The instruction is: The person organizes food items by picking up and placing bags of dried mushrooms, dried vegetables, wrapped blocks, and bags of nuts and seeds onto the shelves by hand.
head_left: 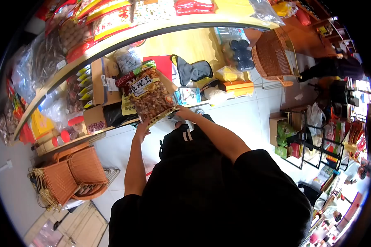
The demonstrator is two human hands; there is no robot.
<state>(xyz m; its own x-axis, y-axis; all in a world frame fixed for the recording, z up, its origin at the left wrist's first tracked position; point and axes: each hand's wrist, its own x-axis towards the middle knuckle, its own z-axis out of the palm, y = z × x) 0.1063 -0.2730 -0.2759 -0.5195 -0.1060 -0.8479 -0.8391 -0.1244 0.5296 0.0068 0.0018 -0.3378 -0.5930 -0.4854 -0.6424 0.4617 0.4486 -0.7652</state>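
Note:
A large clear bag of brown dried food point(153, 96) with a dark red and green top is held between my two hands, tilted over the edge of the wooden shelf point(200, 47). My left hand point(142, 131) grips its lower left corner, fingers partly behind it. At the lower right corner my right hand point(185, 113) is closed on the edge. Behind the bag, a yellow packet point(128, 103) shows in part. A cardboard box point(102, 84) is to its left, and a black and grey cloth item point(191, 71) lies to its right.
Packaged goods point(111, 22) fill the upper shelf. Wicker baskets point(86, 166) stand on the floor at left, and another basket point(272, 55) sits at upper right. A black rack point(322, 142) with goods is at right. A person in dark clothes point(338, 68) is at far right.

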